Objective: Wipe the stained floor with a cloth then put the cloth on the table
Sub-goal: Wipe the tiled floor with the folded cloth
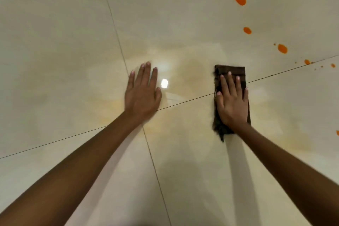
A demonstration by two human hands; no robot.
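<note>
On the floor [73, 33], right hand [232, 101] fingers [224, 83] flat on cloth [236, 70].

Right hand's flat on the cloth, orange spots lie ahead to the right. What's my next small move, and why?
Probably slide the cloth forward and rightward toward the nearest orange spots. The right hand presses it flat, the left hand rests flat on the floor, and those spots look unwiped, while the floor beside the cloth shows only a faint yellowish smear.
</note>
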